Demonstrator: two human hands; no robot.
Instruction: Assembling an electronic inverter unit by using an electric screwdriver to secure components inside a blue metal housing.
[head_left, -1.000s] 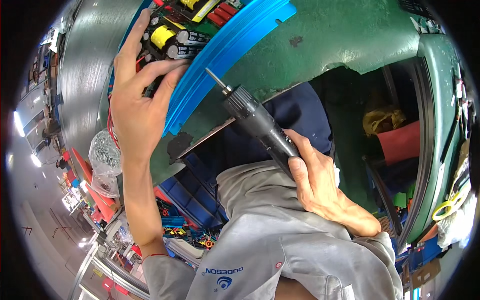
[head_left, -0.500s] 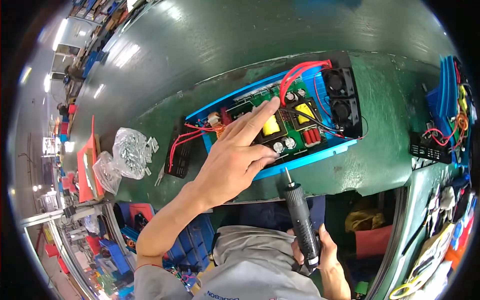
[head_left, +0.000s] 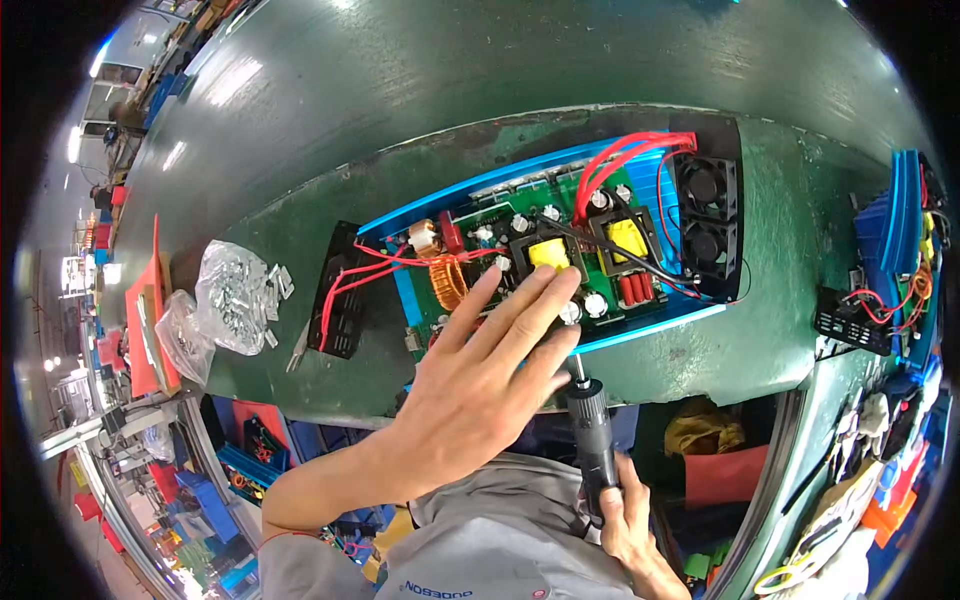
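Note:
A blue metal housing (head_left: 660, 325) with an open top lies across the bench, holding a green circuit board (head_left: 480, 215) with yellow-wrapped transformers (head_left: 547, 254), a copper coil (head_left: 446, 283) and capacitors. My left hand (head_left: 480, 375) is spread over the near side of the board, palm down, hiding part of it. Whether its fingertips touch the parts cannot be told. In my right hand (head_left: 630, 515) is a black electric screwdriver (head_left: 592, 425), gripped low on its body. Its bit points up at the housing's near wall, close to my left thumb; contact is unclear.
A black end plate with two fans (head_left: 706, 212) stands at the housing's right end. To the left lie another black vented plate (head_left: 342, 290) on red wires, tweezers (head_left: 298, 348) and a clear bag of small metal parts (head_left: 235, 295). Another blue housing (head_left: 903, 215) is far right.
My left hand has drawn back toward me from the middle of the board, uncovering the coil and a transformer. The screwdriver has moved up, its bit nearer the housing wall.

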